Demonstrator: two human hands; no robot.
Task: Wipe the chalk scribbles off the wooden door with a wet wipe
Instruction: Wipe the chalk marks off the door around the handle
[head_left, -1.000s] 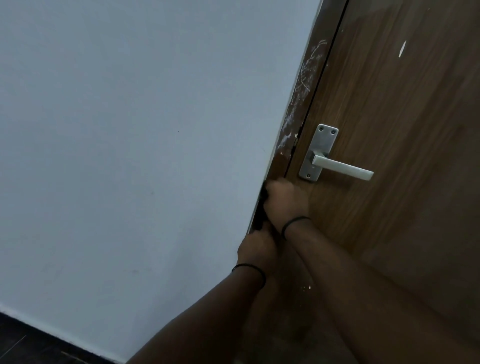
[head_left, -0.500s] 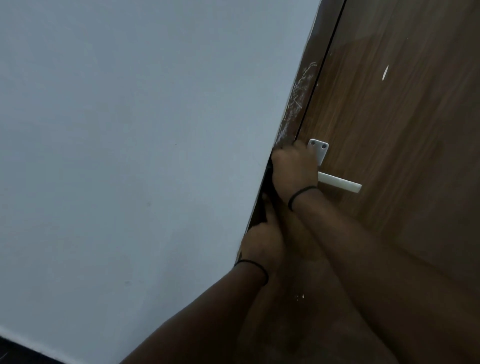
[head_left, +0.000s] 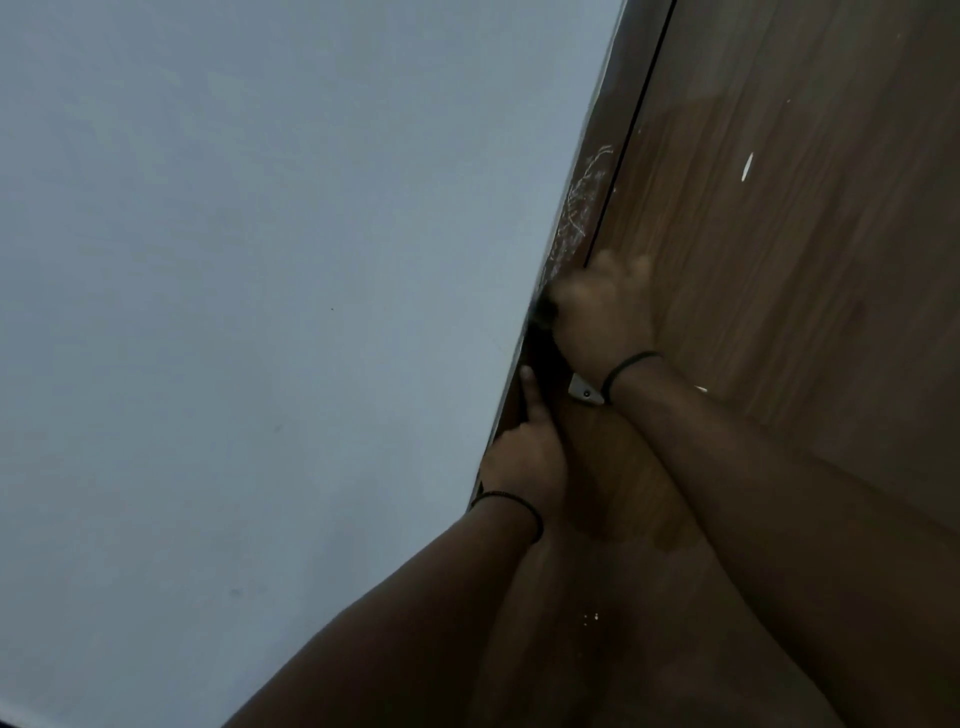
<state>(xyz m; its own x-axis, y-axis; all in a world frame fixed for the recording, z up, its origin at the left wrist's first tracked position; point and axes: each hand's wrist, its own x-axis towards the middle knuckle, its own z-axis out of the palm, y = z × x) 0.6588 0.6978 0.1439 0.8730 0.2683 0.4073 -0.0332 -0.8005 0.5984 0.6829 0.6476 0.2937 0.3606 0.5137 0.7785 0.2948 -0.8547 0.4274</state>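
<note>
1. Right hand: raised against the dark door frame, at the seam where the frame meets the wooden door. Blurred. Back of the hand faces the camera, fingers spread upward over the seam. Cannot tell whether it grips anything; the wet wipe is not visible.
2. Right forearm runs diagonally from the lower right edge up to the hand, crossing the door face. Thin black band at the wrist.
3. Chalk scribbles: white scratchy lines on the frame strip, just above the right hand, reaching down to its fingertips.
4. Left hand: lower on the frame, below the right hand. One finger extended upward along the frame edge, the rest curled in; it seems to hold nothing. Black band at this wrist too.
5. Metal handle plate: only a lower corner shows, under the right wrist.
6. White mark on the door panel, well right of the scribbles. Small white specks lower on the door.
7. Pale wall fills the left side.
</note>
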